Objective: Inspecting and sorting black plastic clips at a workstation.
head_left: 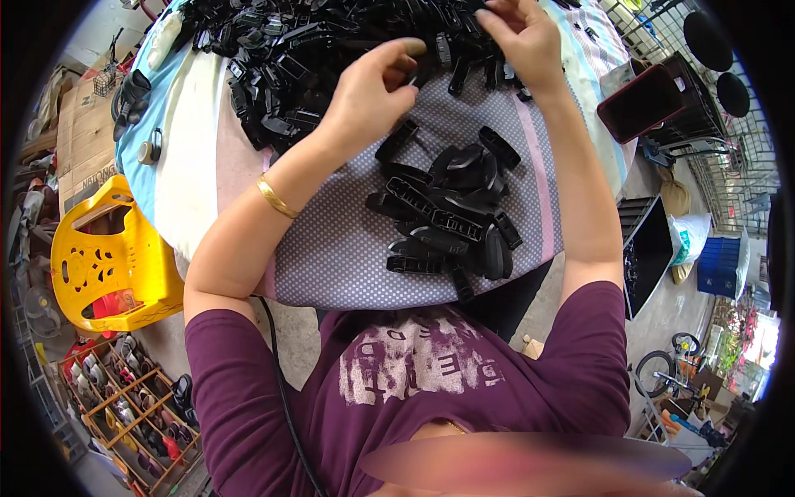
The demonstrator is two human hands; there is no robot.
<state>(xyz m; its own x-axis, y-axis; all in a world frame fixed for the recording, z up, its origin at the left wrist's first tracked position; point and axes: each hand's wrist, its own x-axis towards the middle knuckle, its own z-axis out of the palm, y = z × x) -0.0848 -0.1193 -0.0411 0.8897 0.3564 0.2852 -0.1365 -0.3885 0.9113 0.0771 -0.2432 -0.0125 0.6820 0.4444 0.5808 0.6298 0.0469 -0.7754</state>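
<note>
Black plastic clips lie heaped on the dotted cloth. Left hand pinches one clip; right hand grips another from the far pile.

lighting: even daylight, brightest at my right, soft shadows beneath my hands. quality: sharp centre, heavy fisheye bending toward a black rim, pink smear blurred along the lower edge, slight glare upper left.

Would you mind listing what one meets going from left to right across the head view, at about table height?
Yellow plastic stool → gold bracelet → left hand → small heap of black plastic clips → right hand → red phone → black wire rack.
</note>
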